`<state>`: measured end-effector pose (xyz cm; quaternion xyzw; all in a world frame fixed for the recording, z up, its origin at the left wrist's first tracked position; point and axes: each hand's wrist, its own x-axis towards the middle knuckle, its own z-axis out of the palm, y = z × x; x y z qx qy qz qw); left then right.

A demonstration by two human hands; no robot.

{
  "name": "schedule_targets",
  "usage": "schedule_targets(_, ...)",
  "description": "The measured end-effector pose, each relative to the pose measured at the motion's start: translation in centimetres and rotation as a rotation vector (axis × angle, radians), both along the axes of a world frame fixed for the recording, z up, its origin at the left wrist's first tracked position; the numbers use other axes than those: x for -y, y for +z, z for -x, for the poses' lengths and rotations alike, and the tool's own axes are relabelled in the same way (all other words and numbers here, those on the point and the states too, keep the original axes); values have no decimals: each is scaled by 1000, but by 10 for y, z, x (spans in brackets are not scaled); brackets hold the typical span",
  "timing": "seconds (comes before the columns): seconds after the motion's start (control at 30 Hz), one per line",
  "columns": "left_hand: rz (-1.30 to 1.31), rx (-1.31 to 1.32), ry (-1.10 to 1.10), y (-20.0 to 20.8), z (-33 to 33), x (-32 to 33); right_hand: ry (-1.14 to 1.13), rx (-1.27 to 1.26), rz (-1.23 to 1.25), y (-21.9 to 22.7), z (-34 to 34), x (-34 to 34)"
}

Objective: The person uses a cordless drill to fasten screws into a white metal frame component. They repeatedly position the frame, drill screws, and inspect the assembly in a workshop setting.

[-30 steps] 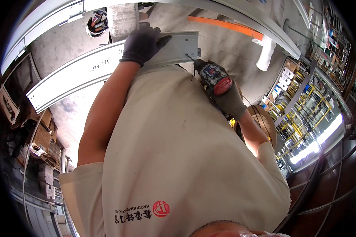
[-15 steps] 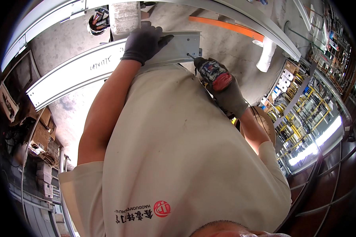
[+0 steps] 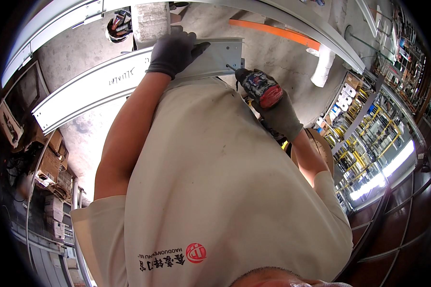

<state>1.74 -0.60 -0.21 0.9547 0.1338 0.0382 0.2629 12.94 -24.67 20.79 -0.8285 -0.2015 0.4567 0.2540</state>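
A long white metal profile [image 3: 96, 86] with handwritten marks on its face lies across in front of my body. My left hand [image 3: 173, 53], in a dark grey glove, grips its far edge, fingers over the edge and thumb stretched along the face. A scuffed dark and red power drill [image 3: 261, 88] is in my gloved right hand [image 3: 283, 115], fingers wrapped round its handle. The drill's thin bit points at a small hole near the profile's right end. Whether the tip is inside the hole is too small to tell. Another hole sits above it.
A wrapped white block [image 3: 151, 21] stands behind the profile, beside a round tool bucket [image 3: 119, 29]. Long white rails [image 3: 282, 14] span the far side, with an orange bar [image 3: 273, 32] below them. Cardboard boxes [image 3: 48, 165] sit at left; yellow racks [image 3: 368, 134] stand at right.
My right hand and the drill have shifted very slightly to the right. My left hand and the profile hold their place.
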Motion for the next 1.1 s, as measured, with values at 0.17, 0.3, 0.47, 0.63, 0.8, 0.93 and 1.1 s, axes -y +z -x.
schedule_targets(0.17, 3, 12, 5, -6, 0, 0, 18, 6, -29, -8, -1, 8)
schedule_targets(0.3, 4, -18, 2, -5, 0, 1, 47, -6, -3, -13, -2, 17)
schedule_targets(0.47, 10, -40, 1, -3, 0, 1, 11, -37, 50, -7, 1, 9)
schedule_targets(0.63, 13, -25, -5, -3, 0, 0, 47, 56, 33, -3, 8, 3)
schedule_targets(0.8, 30, -43, -4, -4, 1, 0, 123, 84, 27, -11, 9, 8)
schedule_targets(0.93, 38, -31, 0, -2, 1, 0, 32, -4, 22, 1, 13, -8)
schedule_targets(1.1, 57, -101, 2, 1, 0, 1, 107, 24, 34, -5, 11, -1)
